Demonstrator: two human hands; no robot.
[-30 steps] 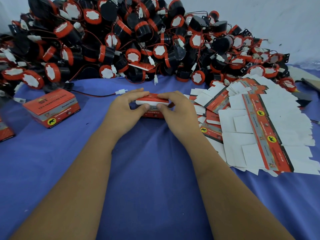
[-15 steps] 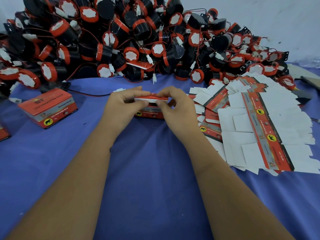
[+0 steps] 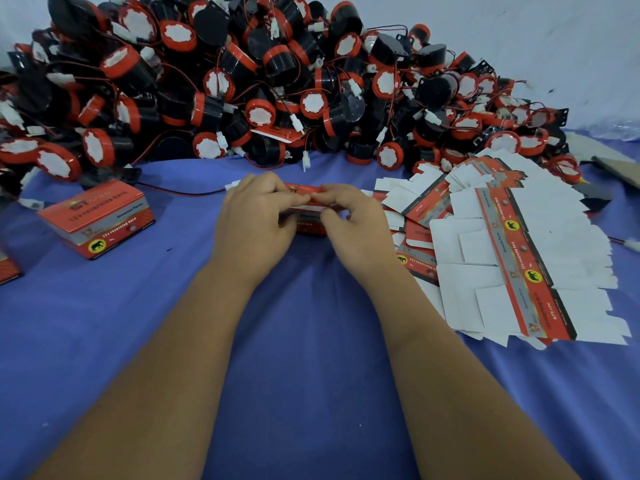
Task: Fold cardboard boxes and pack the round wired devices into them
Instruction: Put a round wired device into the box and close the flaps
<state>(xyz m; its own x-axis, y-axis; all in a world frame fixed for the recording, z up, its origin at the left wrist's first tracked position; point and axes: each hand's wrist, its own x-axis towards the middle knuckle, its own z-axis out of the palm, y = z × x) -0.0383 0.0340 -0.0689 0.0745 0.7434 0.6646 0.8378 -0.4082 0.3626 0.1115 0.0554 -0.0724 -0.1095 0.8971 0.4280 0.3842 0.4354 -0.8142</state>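
Observation:
A small red cardboard box (image 3: 309, 226) sits on the blue cloth in the middle, mostly hidden by my hands. My left hand (image 3: 255, 220) grips its left end, with thumb and fingers pinching the top flap. My right hand (image 3: 353, 220) grips its right end, fingertips meeting the left hand's over the lid. Behind lies a big heap of round black-and-red wired devices (image 3: 263, 84). A stack of flat unfolded box blanks (image 3: 512, 251) is spread out to the right.
A closed red box (image 3: 98, 218) stands at the left, and another box's corner (image 3: 8, 270) shows at the left edge. A loose red-black wire with a white plug (image 3: 187, 192) runs toward my left hand. The blue cloth (image 3: 304, 341) covers the surface.
Both hands have stayed on the box; the fingers shifted from pressing its top to pinching the top flap together. The view has tilted slightly downward.

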